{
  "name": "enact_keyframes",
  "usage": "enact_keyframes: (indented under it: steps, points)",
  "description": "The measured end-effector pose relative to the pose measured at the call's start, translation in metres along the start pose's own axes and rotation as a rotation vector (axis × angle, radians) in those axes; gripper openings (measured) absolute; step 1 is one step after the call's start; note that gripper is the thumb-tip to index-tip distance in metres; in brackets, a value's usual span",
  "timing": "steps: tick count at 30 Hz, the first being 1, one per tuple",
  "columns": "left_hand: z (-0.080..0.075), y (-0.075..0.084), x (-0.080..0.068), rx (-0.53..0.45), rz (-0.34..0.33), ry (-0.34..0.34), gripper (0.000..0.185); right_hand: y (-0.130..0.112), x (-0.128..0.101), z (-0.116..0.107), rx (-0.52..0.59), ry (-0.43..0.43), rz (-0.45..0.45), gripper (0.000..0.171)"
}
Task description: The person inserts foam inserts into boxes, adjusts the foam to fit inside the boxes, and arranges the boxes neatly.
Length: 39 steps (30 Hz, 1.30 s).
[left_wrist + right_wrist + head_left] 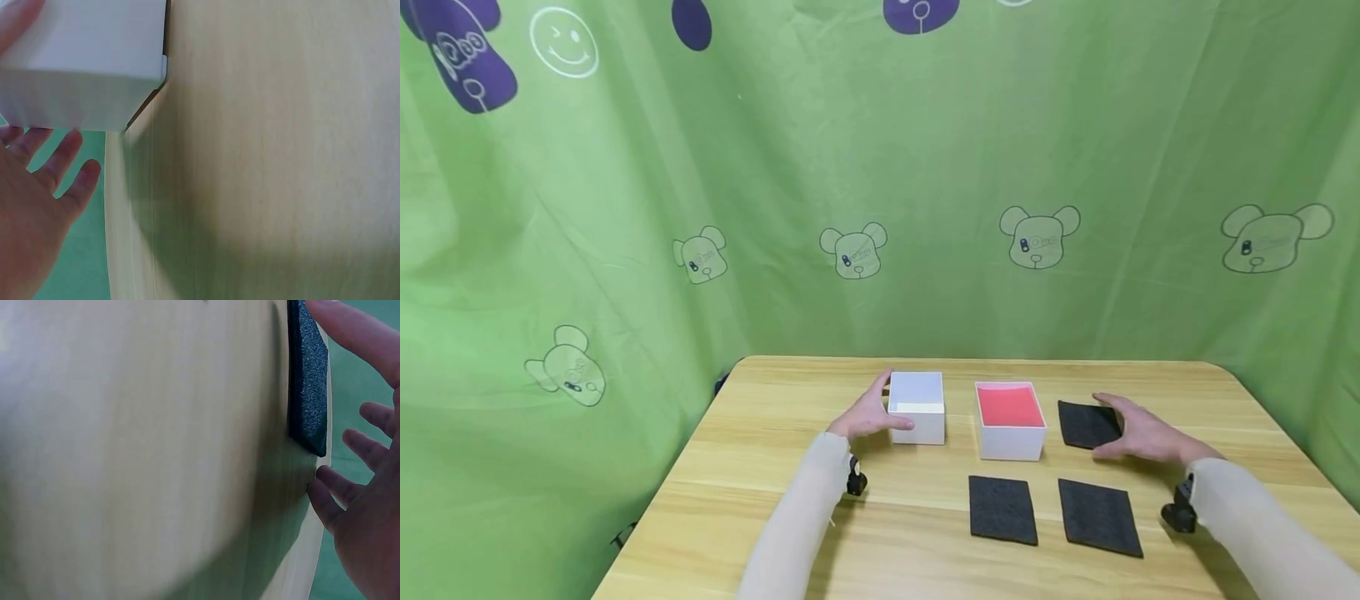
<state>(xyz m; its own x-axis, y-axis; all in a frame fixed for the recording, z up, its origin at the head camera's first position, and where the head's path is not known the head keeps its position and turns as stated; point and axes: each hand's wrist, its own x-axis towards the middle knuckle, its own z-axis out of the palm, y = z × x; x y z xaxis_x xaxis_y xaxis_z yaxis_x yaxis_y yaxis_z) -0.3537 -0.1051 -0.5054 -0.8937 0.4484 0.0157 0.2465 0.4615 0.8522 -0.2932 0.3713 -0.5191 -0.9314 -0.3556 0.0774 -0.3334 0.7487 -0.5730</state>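
On my head view I see two white boxes side by side on the desk, toward its far edge. The white box (916,408) on the left shows a pale, plain interior with nothing lying in it that I can make out. The box with the red lining (1010,419) just to its right holds nothing but that red floor.

My left hand (871,414) is at the left wall of the white box, fingers spread and nearly straight, thumb over the near top corner; it is against the box but not wrapped round it. In the left wrist view the box (81,62) fills the upper left and my fingers (59,159) fan out loosely beside it.

My right hand (1138,433) lies palm down with straight fingers, gripping nothing, its fingertips at the right edge of the far black foam pad (1086,423). That pad lies flat, just right of the red-lined box, its long axis running roughly from the near edge toward the far edge. From the right wrist the pad (307,381) shows as a dark slab with my open fingers (362,337) beside it.

Two more black pads lie nearer the near edge: the near-left pad (1002,509) and the near-right pad (1099,517), side by side and apart.
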Motion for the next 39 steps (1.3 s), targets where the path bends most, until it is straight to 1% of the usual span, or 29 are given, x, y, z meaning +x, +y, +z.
enact_keyframes:
  steps: [7, 12, 17, 20, 24, 27, 33, 39]
  points:
    - [0.0023, -0.0088, 0.0044, -0.005, -0.020, -0.012, 0.121, 0.0053, 0.0016, 0.0057, -0.029, -0.010, -0.021, 0.103]
    - [0.0007, -0.0049, 0.0033, -0.002, -0.019, -0.005, 0.121, 0.0093, 0.0046, 0.0074, -0.044, -0.016, -0.013, 0.102]
    - [-0.0007, -0.0017, 0.0016, 0.013, -0.018, 0.012, 0.119, 0.0098, 0.0082, 0.0055, -0.052, -0.015, -0.026, 0.100]
    - [-0.0004, -0.0029, 0.0021, 0.004, -0.022, 0.014, 0.120, 0.0079, 0.0081, 0.0049, -0.058, -0.016, -0.032, 0.100]
    - [0.0013, -0.0076, 0.0044, -0.014, -0.031, 0.006, 0.122, 0.0067, 0.0056, 0.0062, -0.069, -0.019, -0.020, 0.100]
    - [0.0020, -0.0096, 0.0051, -0.010, -0.034, 0.010, 0.123, 0.0069, 0.0046, 0.0076, -0.074, -0.022, -0.010, 0.099]
    - [0.0016, -0.0078, 0.0037, -0.015, -0.036, 0.016, 0.122, 0.0055, 0.0049, 0.0085, -0.096, -0.018, -0.014, 0.098]
    - [0.0007, -0.0054, 0.0031, -0.018, -0.026, 0.014, 0.121, 0.0006, 0.0040, 0.0084, -0.106, -0.039, -0.011, 0.100]
